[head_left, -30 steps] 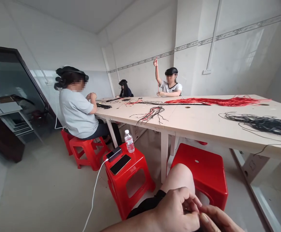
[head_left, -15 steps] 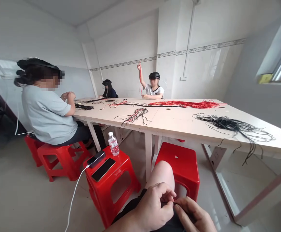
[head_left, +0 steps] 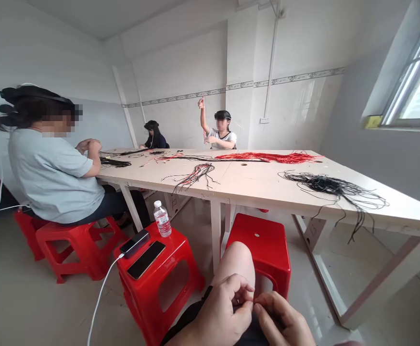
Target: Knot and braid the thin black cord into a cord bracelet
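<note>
My left hand [head_left: 224,312] and my right hand [head_left: 280,319] sit low in the view, close together above my bare knee [head_left: 236,263]. Their fingertips pinch toward each other around a thin dark cord [head_left: 252,302], which is barely visible at this size. Black shorts [head_left: 191,319] lie under my left forearm. Neither hand touches the red stool [head_left: 267,245] just beyond my knee.
A long pale table [head_left: 253,185] holds red cords [head_left: 267,156] and black cords [head_left: 334,187]. Several co-workers [head_left: 51,168] sit along it. A nearer red stool [head_left: 155,283] carries a water bottle [head_left: 162,220], a power bank [head_left: 134,242], and a smartphone [head_left: 146,259].
The view has swung to the right, shifting the table and stools left and bringing a window in at the right. My hands stay pinched together near my knee.
</note>
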